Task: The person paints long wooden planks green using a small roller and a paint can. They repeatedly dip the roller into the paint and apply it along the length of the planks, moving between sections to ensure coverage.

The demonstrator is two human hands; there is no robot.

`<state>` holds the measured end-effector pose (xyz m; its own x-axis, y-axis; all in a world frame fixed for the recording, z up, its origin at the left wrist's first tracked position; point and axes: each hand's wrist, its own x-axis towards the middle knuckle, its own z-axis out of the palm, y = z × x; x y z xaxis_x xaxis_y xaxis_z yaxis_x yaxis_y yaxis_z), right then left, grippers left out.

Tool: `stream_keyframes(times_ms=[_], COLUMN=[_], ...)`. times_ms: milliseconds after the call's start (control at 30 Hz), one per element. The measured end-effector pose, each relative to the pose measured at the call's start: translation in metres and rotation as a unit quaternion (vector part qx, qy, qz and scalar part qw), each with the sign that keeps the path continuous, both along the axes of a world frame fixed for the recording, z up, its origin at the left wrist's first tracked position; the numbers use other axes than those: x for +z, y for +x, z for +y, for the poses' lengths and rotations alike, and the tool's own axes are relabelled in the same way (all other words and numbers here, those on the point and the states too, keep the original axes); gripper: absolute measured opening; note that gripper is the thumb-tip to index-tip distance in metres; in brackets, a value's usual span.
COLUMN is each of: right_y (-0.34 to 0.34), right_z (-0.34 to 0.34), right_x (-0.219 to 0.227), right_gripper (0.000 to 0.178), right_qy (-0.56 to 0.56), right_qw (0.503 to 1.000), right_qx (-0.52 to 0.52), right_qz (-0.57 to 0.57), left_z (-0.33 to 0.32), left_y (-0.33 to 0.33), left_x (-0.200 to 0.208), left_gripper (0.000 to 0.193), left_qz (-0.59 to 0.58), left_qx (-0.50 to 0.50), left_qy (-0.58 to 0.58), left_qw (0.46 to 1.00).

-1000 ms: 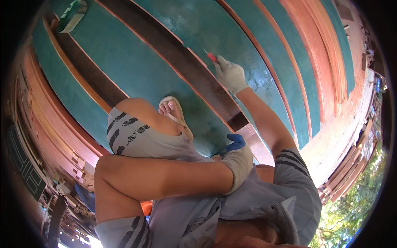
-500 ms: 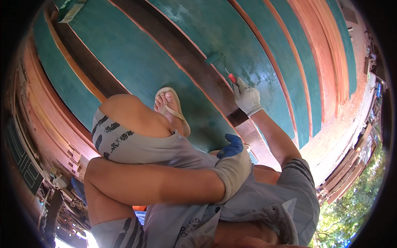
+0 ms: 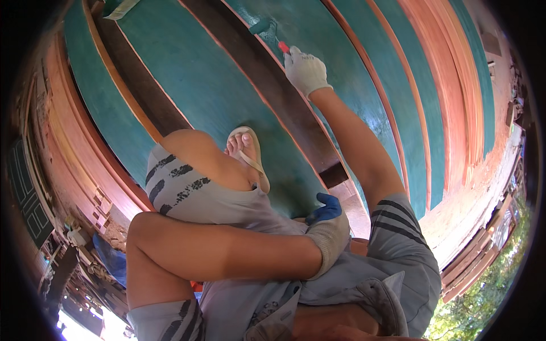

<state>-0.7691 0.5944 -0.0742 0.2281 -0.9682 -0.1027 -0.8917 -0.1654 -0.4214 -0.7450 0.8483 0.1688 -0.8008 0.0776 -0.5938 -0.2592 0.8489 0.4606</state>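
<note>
Teal board (image 3: 199, 85), right hand (image 3: 305, 69) gripping roller (image 3: 263, 25) at edge

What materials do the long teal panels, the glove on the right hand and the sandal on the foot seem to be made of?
Long teal panels: probably wood coated in slightly patchy teal paint; bare reddish-brown edges show.
White glove on the right hand: knitted fabric, judging by its ribbed cuff.
Pale sandal: likely rubber or foam, smooth with a thong strap.

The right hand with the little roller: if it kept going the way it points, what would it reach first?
Probably the dark gap between the teal panels: the right hand aims its paint roller up-left across it. Depth is hard to judge.
</note>
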Motion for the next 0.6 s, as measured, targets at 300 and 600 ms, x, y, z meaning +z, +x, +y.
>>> stream_keyframes(times_ms=[300,600], right_y=[-0.053,-0.151], right_z=[0.077,0.199], right_x=[0.019,0.04], right_gripper=[0.026,0.025], right_qy=[0.059,0.119], right_qw=[0.997,0.987], right_qx=[-0.003,-0.015], right_qz=[0.051,0.108], left_z=[-0.012,0.004], left_y=[-0.002,0.012], left_x=[0.018,0.029], left_gripper=[0.034,0.027], left_qz=[-0.029,0.006], left_qx=[-0.012,-0.031], left_qy=[-0.013,-0.024], left_qw=[0.999,0.999])
